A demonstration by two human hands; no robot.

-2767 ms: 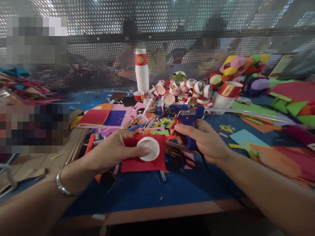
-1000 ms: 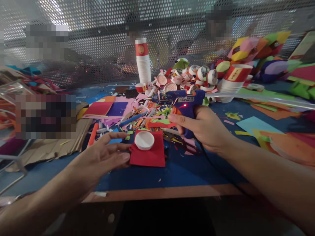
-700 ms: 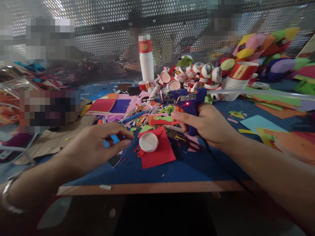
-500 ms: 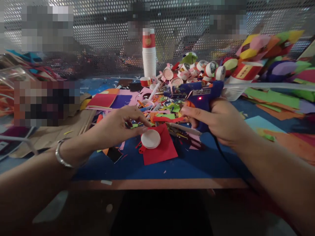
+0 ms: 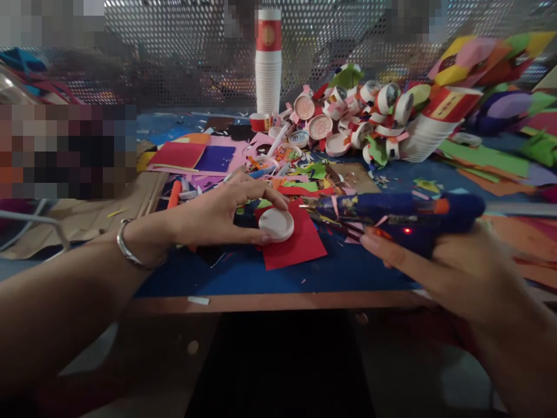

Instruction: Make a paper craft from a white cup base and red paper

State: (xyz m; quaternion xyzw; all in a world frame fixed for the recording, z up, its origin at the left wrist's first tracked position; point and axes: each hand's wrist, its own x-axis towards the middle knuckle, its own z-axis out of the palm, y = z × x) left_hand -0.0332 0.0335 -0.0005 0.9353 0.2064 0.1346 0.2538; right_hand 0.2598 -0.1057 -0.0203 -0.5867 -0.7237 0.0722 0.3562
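Note:
My left hand (image 5: 221, 210) curls its thumb and forefinger around the edge of a white round paper cup bottom (image 5: 277, 225) with a raised rim. Under that piece lies a square of red paper (image 5: 296, 254), flat on the blue tabletop. My right hand (image 5: 456, 270) grips a blue hot glue gun (image 5: 374, 208) by its handle, and a red light glows on its side. The nozzle points left, just right of the cup bottom and apart from it. A clear glue stick (image 5: 517, 208) sticks out of the gun's back.
A tall stack of paper cups (image 5: 268, 75) stands at the back, with a heap of cut cup bottoms (image 5: 322, 126) to its right. Coloured paper scraps (image 5: 304, 171) litter the middle. Cardboard (image 5: 96, 226) lies at left, and a tilted cup stack (image 5: 444, 119) at right.
The glue gun has come down and turned its nozzle toward the cup bottom. My left fingers have closed around the cup bottom's edge. The whole view has shifted slightly.

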